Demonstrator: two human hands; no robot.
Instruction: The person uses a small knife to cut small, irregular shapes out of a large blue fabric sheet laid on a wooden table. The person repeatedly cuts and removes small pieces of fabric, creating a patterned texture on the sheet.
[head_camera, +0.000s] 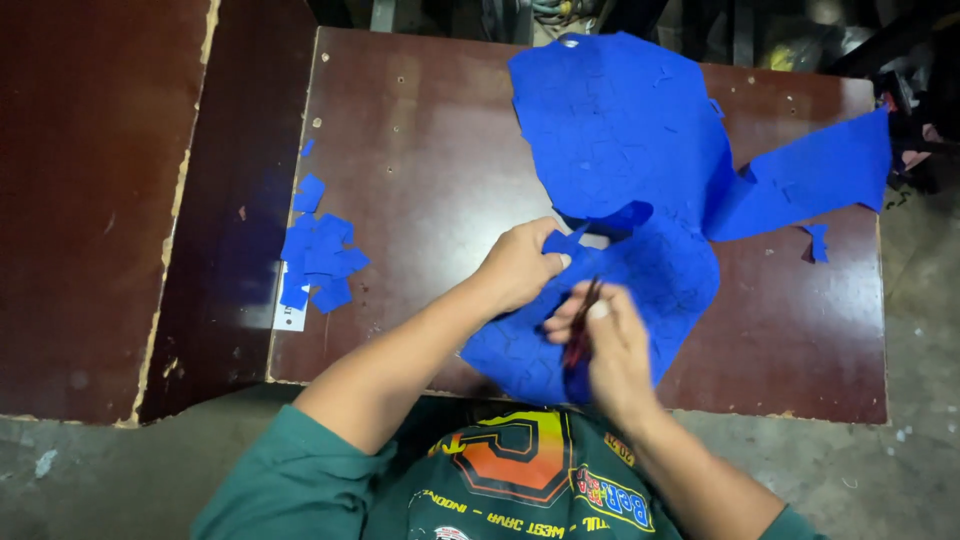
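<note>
Looking down from my head, I sit at a dark reddish-brown wooden table (430, 170), glossy and worn, with small holes and chipped pale edges. A second table of the same wood (90, 200) stands to its left, on a grey concrete floor (900, 450). A large, thin, bright blue sheet (640, 150) sprawls across the far right of the tabletop and down to my hands, its outline ragged. My left hand (520, 265) is closed, pinching a flap of this sheet between thumb and fingers. My right hand (610, 350), blurred, is curled around dark red-handled scissors (582, 325) over the sheet's near part. A pile of small blue cut pieces (320, 255) lies well apart, near the table's left edge.
</note>
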